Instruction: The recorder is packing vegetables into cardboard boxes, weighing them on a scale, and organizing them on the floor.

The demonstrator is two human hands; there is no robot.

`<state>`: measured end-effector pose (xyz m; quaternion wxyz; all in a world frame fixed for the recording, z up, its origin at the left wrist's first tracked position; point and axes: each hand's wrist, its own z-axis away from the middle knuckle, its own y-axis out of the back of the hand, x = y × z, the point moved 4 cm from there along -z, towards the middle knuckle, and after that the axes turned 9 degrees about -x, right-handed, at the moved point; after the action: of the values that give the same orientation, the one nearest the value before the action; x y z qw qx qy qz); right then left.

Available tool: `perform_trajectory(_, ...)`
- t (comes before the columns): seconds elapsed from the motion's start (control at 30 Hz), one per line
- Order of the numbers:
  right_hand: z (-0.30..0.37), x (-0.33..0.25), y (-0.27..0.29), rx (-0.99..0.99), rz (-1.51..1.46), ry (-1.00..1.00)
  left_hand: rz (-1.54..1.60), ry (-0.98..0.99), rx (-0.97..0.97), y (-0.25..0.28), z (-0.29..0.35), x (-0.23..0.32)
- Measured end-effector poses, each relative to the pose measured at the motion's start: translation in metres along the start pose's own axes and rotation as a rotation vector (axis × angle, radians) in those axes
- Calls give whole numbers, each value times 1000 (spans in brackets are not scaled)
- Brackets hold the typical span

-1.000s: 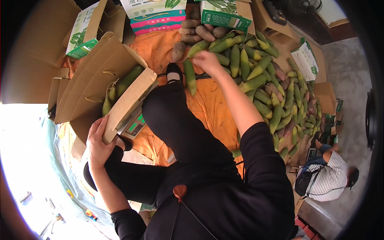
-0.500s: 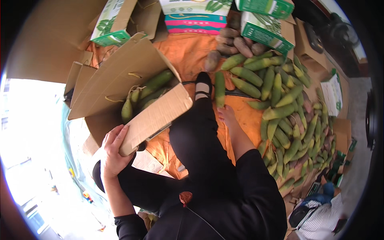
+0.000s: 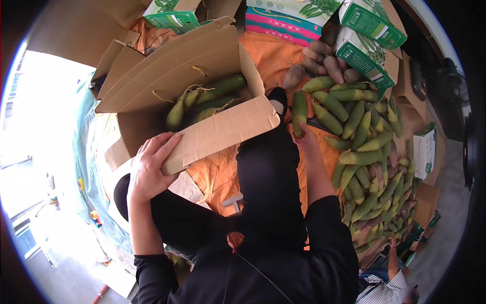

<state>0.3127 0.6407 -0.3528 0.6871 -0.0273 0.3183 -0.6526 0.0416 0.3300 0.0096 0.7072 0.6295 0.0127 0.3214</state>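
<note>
My left hand [image 3: 148, 167] grips the near flap of an open cardboard box [image 3: 223, 133], thumb on top. Inside that box lie several long green radishes [image 3: 223, 87], some with thin roots. On my right side, my right hand [image 3: 307, 141] is closed round the lower end of a single green radish [image 3: 299, 107], which points away from me. The fingertips there are partly hidden. Right of this hand spreads a big pile of green radishes [image 3: 372, 144], mixed with brownish-red tubers [image 3: 314, 65] that also lie at its far end.
An orange sheet [image 3: 273, 50] covers the ground under the box. Green-and-white printed cartons [image 3: 372, 61] and a pink-and-teal box [image 3: 283, 25] stand at the far side. My black-clad knee [image 3: 268, 172] is between my hands. Another person in a striped top [image 3: 387, 289] is at the lower right.
The view has shifted, so most things appear farther right. The box now looks more open toward me. My left hand keeps its hold on the flap, and my right hand stays at the radish.
</note>
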Motion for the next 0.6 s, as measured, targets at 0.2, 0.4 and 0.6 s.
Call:
perform_trajectory(0.2,87,-51,-22,-113,307,154,3,-29,11,1,4,-1)
perform_trajectory(0.4,183,-135,-133,-467,816,491,7,-21,2,1,8,-1)
perform_trajectory(0.6,236,-166,-265,-843,1184,493,18,-32,3,2,8,-2)
